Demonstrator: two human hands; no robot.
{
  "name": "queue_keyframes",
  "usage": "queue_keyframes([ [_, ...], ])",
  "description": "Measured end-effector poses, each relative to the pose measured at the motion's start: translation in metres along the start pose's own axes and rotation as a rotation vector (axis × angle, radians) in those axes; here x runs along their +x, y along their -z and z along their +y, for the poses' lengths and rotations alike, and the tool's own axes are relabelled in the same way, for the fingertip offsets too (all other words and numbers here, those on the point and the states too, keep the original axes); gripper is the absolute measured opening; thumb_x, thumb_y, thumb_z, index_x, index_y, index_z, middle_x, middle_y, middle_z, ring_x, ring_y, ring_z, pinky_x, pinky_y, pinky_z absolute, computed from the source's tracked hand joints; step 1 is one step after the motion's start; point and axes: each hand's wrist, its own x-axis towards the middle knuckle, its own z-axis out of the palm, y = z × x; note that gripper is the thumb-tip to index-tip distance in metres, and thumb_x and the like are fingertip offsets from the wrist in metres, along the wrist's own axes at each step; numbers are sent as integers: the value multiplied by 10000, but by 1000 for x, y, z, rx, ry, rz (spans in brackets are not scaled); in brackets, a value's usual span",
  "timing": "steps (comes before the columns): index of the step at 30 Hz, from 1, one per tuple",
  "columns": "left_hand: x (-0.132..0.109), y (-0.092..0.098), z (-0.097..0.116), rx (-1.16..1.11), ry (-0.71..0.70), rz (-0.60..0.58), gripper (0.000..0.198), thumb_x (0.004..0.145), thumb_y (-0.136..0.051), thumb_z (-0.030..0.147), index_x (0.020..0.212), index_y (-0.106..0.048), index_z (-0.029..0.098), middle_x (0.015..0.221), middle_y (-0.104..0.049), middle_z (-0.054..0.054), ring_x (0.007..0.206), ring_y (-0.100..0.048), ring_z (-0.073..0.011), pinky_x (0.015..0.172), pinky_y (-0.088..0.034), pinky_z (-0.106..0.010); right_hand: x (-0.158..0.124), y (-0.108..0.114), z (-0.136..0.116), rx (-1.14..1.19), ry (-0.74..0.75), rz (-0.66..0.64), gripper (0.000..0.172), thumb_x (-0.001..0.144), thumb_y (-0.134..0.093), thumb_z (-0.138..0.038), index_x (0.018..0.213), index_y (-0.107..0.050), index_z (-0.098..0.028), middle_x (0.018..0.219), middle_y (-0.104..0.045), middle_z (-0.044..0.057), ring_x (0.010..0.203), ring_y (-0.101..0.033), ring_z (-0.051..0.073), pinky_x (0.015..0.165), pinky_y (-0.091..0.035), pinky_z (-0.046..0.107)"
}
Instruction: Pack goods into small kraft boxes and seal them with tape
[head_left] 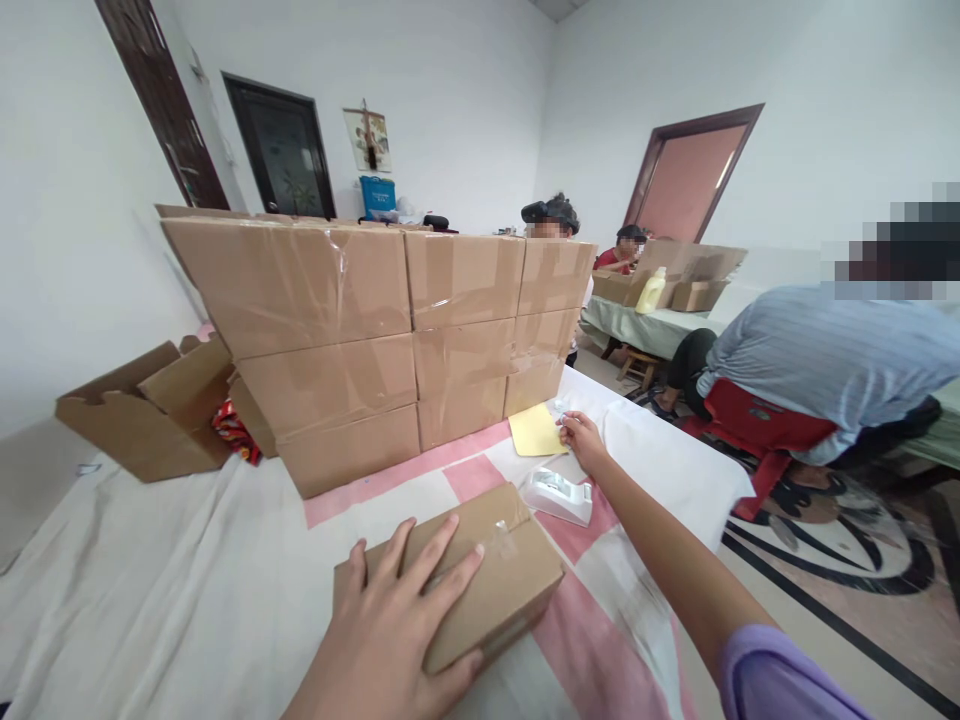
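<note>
My left hand [401, 610] lies spread on top of a closed cardboard box [517, 575], holding nothing. A piece of clear tape [501, 540] shows on that box's top, near its far end. Farther off, my right hand [583, 440] is closed in a pinch at the right edge of a yellow sheet of paper [534, 430]. What sits between those fingertips is too small to make out. Between the box and my right hand stands a white tape dispenser [559, 495].
A wall of stacked, taped cardboard boxes [337, 290] rises behind the sheet. An opened carton [172, 410] and a red packet [236, 432] lie at left. A person sits on a red chair [761, 420] at right; others are behind. A yellow bottle [651, 290] stands on another table.
</note>
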Motion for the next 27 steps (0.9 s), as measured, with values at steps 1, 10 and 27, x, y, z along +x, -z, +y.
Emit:
queue_keyframes([
  [1, 0, 1, 0, 5, 9, -6, 688, 837, -614, 593, 1470, -350, 540, 1618, -333, 12, 1420, -400, -490, 1000, -362, -822, -3, -1, -4, 12, 1, 2, 454, 637, -773, -472, 837, -441, -236, 788, -640, 17, 557, -501, 108, 486, -422, 245],
  [10, -9, -18, -12, 186, -90, 193, 723, 870, -559, 628, 1511, -233, 553, 1616, -369, 26, 1350, -497, -418, 943, -471, -609, -61, -2, -48, 217, 64, -34, 463, 660, -787, -515, 882, -483, -246, 860, -639, -3, 585, -484, 91, 549, -429, 237],
  [27, -61, 14, -42, 170, -99, 188, 689, 847, -624, 563, 1492, -401, 465, 1577, -453, -3, 1395, -471, -333, 1072, -459, -493, -212, -45, -70, 591, -9, -349, 292, 835, -759, -395, 883, -523, -230, 788, -706, -4, 359, -389, 33, 419, -209, 217],
])
